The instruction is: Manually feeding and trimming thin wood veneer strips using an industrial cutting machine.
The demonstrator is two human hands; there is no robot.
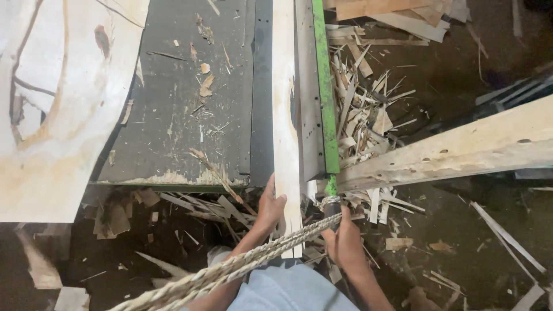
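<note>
A long pale veneer strip [285, 126] lies along the dark machine table [184, 103], beside a grey bar with a green edge [325, 86]. My left hand [269, 210] grips the strip's near end on its left side, just past the table's front edge. My right hand [345, 245] is closed around a dark lever handle [331, 210] below the green bar. A thick twisted rope [230, 268] is tied at that handle and runs diagonally down to the lower left, across my forearms.
A large curled veneer sheet [52, 115] covers the left. Veneer scraps [363, 103] pile up to the right of the green bar and on the floor below. A rough wooden beam [461, 150] slants across the right side.
</note>
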